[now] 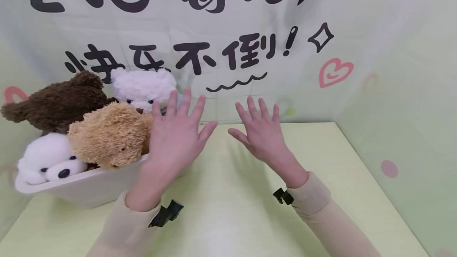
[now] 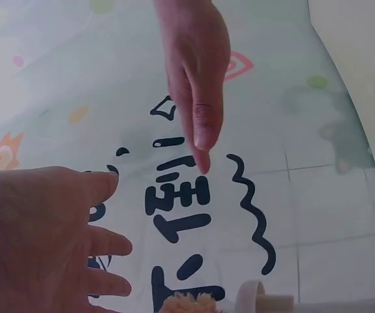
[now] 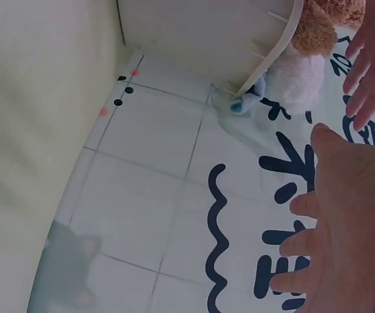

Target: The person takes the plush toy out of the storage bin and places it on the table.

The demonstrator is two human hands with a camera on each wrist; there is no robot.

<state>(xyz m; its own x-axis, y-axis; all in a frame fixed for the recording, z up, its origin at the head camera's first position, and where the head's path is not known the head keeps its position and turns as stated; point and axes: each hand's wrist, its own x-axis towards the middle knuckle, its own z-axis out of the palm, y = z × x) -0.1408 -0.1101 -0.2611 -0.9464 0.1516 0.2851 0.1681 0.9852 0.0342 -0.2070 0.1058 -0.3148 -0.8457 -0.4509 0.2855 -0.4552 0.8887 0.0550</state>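
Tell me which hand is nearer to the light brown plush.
Left. The left hand is just right of the light brown plush, overlapping its edge in the head view; the right hand is farther right, with a gap between the hands.

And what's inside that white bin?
A dark brown plush, a tan plush, a rear white plush and a front white plush. They cover whatever lies deeper in the white bin.
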